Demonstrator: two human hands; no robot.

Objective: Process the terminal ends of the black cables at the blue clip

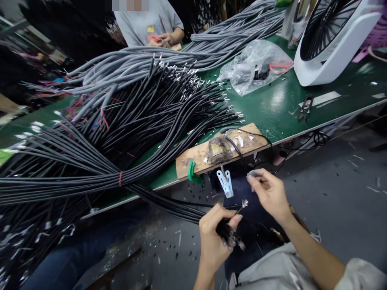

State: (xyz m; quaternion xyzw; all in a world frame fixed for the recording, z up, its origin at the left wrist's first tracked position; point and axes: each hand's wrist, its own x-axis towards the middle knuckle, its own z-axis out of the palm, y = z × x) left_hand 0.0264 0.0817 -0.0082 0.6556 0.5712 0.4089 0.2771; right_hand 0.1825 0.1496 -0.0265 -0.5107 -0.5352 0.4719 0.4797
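Note:
My left hand (213, 231) is closed round a bundle of thin black cables (184, 210) that runs off to the left, below the table edge. One cable end with a bare, silvery tip (244, 204) sticks out past the thumb; more frayed ends show under the fingers. To the right, my right hand (269, 193) is raised with thumb and forefinger pinched together. Something greyish shows at its fingertips, too small to make out. Just beyond the hands, a light blue clothespin (225, 184) hangs on the shaft of a small tape-wrapped motor (218, 149).
The motor sits on a wooden board (189, 158) held by a green clamp (195, 173). Piles of black cables (142, 104) and grey cables (127, 60) cover the table's left. A plastic bag (250, 66), snips (306, 108) and a white fan (329, 44) lie right. A person (148, 24) works opposite.

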